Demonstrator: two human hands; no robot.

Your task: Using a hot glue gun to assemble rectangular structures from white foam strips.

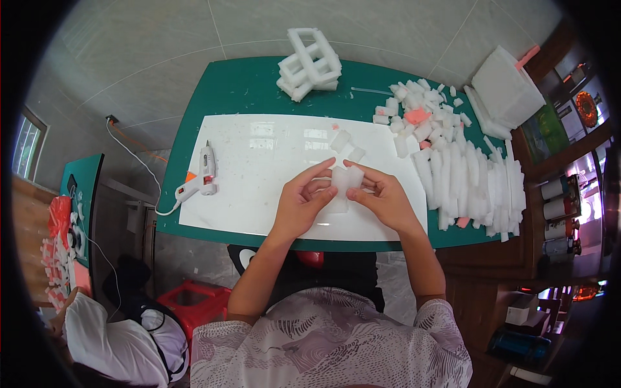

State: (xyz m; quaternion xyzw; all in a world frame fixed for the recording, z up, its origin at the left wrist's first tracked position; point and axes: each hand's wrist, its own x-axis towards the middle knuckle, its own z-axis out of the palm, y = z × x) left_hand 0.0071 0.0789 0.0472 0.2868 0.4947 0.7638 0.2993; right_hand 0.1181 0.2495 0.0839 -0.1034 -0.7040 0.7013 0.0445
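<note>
Two small white foam blocks (340,178) are pressed side by side between my fingertips, above the white board (259,210). My left hand (305,199) pinches the left block between thumb and fingers. On the other side, my right hand (386,197) is closed on the right block (354,177). Just below the fingers a further white foam piece (337,205) shows, partly covered. Beyond my hands lie two loose foam blocks (341,140) on the board.
A white glue gun (206,169) with a cord rests at the board's left. Stacked foam frames (310,61) stand at the back of the green table (239,84). Foam scraps (420,107) and long strips (469,181) cover the right. A person (119,343) sits lower left.
</note>
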